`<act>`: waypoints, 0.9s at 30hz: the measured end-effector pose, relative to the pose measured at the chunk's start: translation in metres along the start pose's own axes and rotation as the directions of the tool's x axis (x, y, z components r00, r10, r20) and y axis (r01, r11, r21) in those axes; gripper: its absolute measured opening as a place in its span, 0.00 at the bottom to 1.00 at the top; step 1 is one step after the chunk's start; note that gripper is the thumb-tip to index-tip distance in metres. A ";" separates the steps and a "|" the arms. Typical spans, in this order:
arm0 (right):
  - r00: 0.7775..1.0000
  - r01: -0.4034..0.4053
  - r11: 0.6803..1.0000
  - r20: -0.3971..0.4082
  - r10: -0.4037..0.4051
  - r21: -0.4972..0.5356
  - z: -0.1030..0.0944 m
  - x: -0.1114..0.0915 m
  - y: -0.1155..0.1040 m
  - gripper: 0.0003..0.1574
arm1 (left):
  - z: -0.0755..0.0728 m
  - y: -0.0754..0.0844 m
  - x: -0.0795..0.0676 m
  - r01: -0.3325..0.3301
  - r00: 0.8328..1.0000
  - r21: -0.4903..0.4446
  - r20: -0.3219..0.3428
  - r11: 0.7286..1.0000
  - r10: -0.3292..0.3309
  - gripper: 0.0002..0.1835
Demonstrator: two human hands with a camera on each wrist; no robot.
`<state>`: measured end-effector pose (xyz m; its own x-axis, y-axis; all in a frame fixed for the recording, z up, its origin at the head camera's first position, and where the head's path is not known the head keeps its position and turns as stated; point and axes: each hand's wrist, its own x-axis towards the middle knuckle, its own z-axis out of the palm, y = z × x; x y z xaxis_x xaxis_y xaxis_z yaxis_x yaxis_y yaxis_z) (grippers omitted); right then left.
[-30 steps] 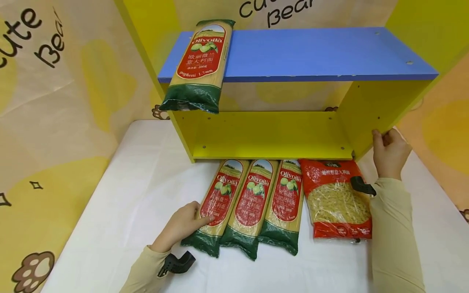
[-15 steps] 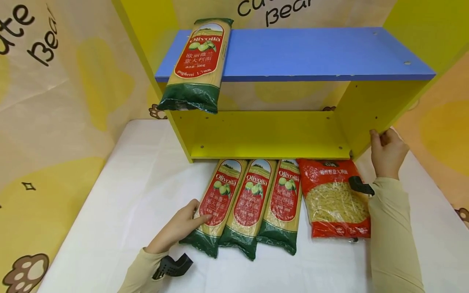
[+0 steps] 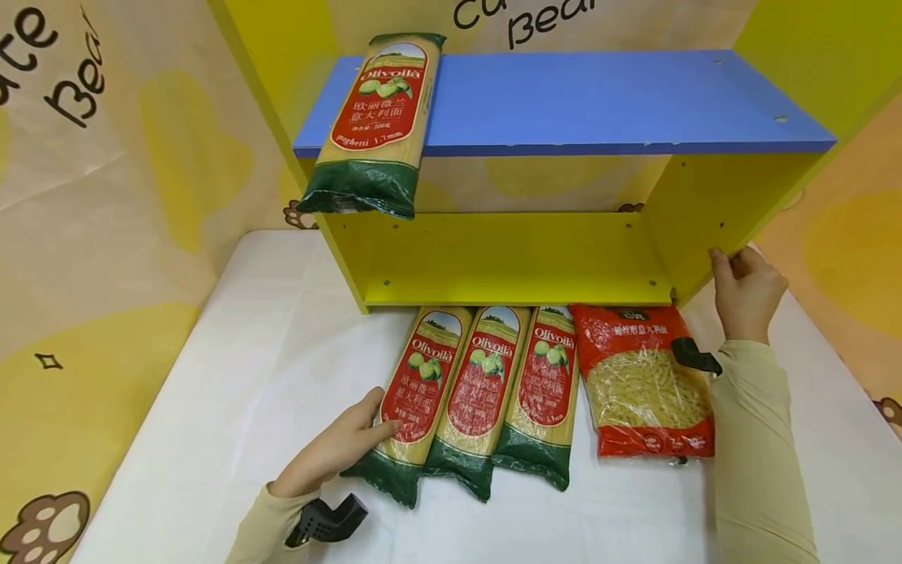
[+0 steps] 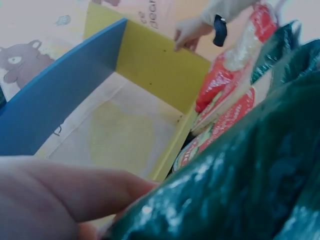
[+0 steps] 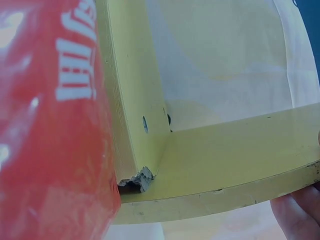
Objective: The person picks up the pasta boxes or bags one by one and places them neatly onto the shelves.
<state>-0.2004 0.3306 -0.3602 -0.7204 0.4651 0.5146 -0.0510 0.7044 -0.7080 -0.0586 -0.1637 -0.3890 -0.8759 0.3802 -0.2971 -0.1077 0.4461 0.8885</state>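
Note:
In the head view, my left hand [image 3: 345,442] grips the lower left edge of the leftmost spaghetti pack [image 3: 416,392], thumb on top of its red label. The pack's green end [image 4: 225,185] fills much of the left wrist view beside my thumb. Two more spaghetti packs, a middle one [image 3: 479,384] and a right one [image 3: 541,380], lie alongside it on the white table. My right hand [image 3: 750,294] pinches the front edge of the shelf's yellow right side panel [image 3: 733,196]. In the right wrist view, its fingers [image 5: 295,215] curl behind that panel edge.
Right of the spaghetti lies a red bag of spiral pasta [image 3: 644,384]. Another spaghetti pack [image 3: 380,117] rests on the blue shelf board [image 3: 599,102], its green end overhanging the front. Below is the yellow bottom board [image 3: 521,258]. The panel corner [image 5: 142,180] is chipped.
The leftmost spaghetti pack's green end has shifted slightly toward me with my left hand. My right hand stays on the side panel. The head view has drifted a little.

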 end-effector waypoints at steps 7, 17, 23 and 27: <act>1.000 -0.008 1.000 0.002 0.008 0.023 -0.001 0.000 0.000 0.20 | -0.004 -0.002 0.001 0.018 0.995 -0.136 0.099 0.991 -0.005 0.24; 0.997 -0.057 0.998 0.050 0.057 -0.008 -0.002 -0.002 -0.002 0.22 | 0.012 -0.016 -0.002 0.174 0.983 -0.594 0.153 0.785 -0.101 0.35; 0.998 -0.049 0.999 0.050 0.048 0.005 -0.002 -0.002 -0.003 0.22 | 0.014 -0.017 -0.011 0.197 0.979 -0.654 0.174 0.731 -0.108 0.30; 0.999 -0.037 0.999 0.034 0.036 0.038 -0.002 -0.002 -0.001 0.22 | 0.015 -0.011 -0.018 0.226 0.970 -0.718 0.226 0.658 -0.086 0.38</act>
<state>-0.1977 0.3300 -0.3589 -0.7448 0.4714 0.4723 -0.0509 0.6657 -0.7445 -0.0347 -0.1631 -0.3987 -0.7341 0.5141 -0.4436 -0.6064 -0.2024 0.7690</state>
